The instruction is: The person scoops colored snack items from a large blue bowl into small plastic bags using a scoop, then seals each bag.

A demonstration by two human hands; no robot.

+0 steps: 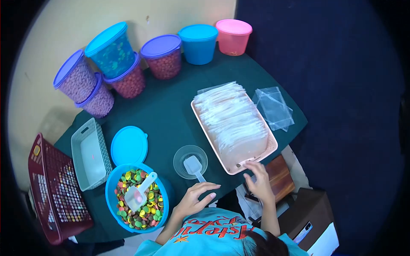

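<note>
My left hand [197, 199] hovers at the table's front edge, thumb and fingers apart, holding nothing. Just beyond it, a clear scoop [193, 164] rests in a round transparent bowl [177, 170], its handle pointing toward that hand. My right hand [259, 182] reaches the near end of a pale pink tray [205, 137]. Its fingertips are at the tray's rim and its thumb is spread away; nothing shows between them. Upright rows of filled, whitish plastic packets [232, 117] crowd the tray.
At left, a blue tub [112, 209] holds colourful candies and a second scoop [136, 197]. Its blue lid [129, 146], a grey-green basket [77, 149] and a maroon basket [55, 213] are nearby. Lidded tubs [198, 49] line the back. Flat clear bags [273, 109] lie right of the tray.
</note>
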